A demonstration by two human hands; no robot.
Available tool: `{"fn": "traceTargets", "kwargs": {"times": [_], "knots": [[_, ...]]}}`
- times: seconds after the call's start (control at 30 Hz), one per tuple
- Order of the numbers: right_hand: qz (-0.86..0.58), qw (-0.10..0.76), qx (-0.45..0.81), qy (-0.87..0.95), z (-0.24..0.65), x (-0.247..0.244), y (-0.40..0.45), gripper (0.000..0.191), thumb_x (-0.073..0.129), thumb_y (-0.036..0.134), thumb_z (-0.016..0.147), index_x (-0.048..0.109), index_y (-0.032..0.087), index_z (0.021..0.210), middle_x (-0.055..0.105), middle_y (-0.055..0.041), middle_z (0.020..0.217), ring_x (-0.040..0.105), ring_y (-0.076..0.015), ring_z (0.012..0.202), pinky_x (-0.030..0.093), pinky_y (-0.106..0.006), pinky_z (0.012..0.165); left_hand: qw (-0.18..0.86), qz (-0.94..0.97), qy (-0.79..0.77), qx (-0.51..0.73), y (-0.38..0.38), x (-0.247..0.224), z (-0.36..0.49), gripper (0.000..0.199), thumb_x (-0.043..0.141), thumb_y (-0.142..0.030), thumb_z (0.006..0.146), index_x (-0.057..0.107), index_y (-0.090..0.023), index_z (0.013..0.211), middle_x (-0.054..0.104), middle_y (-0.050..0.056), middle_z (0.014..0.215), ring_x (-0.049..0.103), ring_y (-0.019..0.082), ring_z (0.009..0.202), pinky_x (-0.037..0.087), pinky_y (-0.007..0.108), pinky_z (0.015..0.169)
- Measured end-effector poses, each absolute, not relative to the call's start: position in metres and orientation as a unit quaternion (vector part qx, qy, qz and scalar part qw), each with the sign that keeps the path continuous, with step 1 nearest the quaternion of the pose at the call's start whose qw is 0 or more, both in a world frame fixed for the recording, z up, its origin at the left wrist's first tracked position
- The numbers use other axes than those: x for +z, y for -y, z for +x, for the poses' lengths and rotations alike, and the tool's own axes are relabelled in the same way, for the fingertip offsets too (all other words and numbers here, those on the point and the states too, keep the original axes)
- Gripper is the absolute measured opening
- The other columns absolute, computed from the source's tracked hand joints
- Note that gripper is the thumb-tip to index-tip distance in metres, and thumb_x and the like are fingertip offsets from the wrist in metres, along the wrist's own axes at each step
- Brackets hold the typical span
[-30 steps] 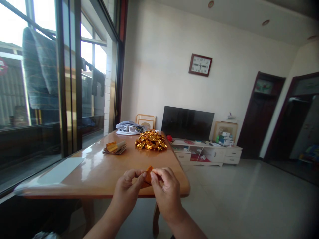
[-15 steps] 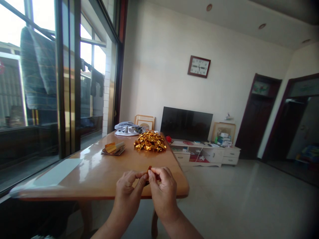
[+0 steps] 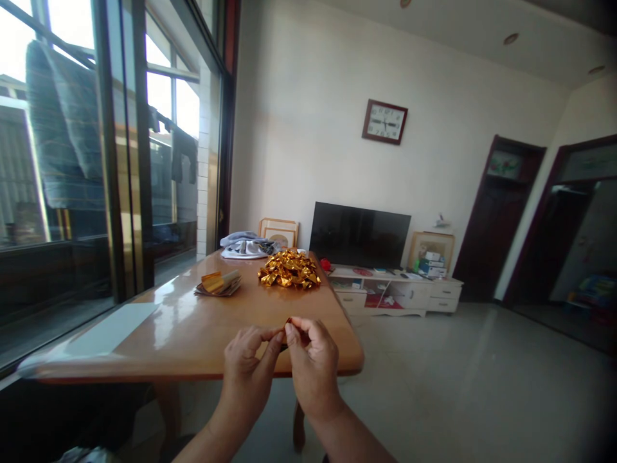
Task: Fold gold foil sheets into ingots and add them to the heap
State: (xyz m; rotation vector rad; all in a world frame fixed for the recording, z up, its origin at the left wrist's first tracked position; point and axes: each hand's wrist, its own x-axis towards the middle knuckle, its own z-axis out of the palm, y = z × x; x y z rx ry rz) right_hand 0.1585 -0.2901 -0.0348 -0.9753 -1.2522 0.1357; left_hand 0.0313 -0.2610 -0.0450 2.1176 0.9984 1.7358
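Between my fingertips, over the table's near edge, is a small piece of gold foil paper (image 3: 288,321), mostly covered by the fingers. My left hand (image 3: 250,360) pinches it from the left with thumb and forefinger. From the right, my right hand (image 3: 314,360) grips it the same way, its thumb pressed upright against the foil. Farther off on the table lies a heap of folded gold foil pieces (image 3: 290,270). To its left rests a stack of flat gold foil sheets (image 3: 218,283), the top ones curling up.
The glossy wooden table (image 3: 193,328) has a pale sheet (image 3: 113,328) at its left. Folded clothes (image 3: 245,245) lie at its far end. Beyond stand a television (image 3: 360,235) and a white cabinet (image 3: 405,296). A large window (image 3: 62,141) runs along the left.
The view has tilted slightly, so the room sits a little higher in it. My fingers have closed further over the foil, and less of it shows. The heap and stack stay put.
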Motion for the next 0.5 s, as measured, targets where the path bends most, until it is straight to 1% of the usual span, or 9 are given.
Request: {"fn": "traceTargets", "kwargs": {"times": [0.2,0.37,0.5], "knots": [[-0.433,0.709,0.078,0.551,0.1589,-0.0356,0.2872,0.016,0.062,0.034,0.093,0.072,0.021,0.096,0.072,-0.006,0.091,0.068,-0.0184,0.081,0.055,-0.029,0.073,0.079,0.725,-0.355,0.585,0.2618,-0.0442,0.0337,0.018,0.062,-0.038,0.094,0.072,-0.024,0.09,0.071,0.0,0.082,0.063,0.019,0.082,0.044,0.032,0.076],[-0.435,0.714,0.091,0.541,0.158,-0.0373,0.2875,0.017,0.063,0.034,0.093,0.072,0.021,0.097,0.073,-0.0056,0.091,0.068,-0.0182,0.081,0.055,-0.029,0.073,0.036,0.723,-0.38,0.575,0.2641,-0.0438,0.0355,0.017,0.061,-0.037,0.094,0.073,-0.025,0.09,0.073,0.001,0.083,0.064,0.02,0.085,0.043,0.034,0.078],[-0.437,0.718,0.105,0.531,0.1577,-0.0392,0.2876,0.016,0.064,0.034,0.092,0.071,0.02,0.095,0.072,-0.0044,0.087,0.067,-0.0173,0.078,0.055,-0.028,0.071,0.021,0.721,-0.386,0.575,0.266,-0.043,0.0367,0.018,0.061,-0.037,0.094,0.073,-0.025,0.09,0.073,0.001,0.083,0.064,0.02,0.084,0.043,0.035,0.08]]}}
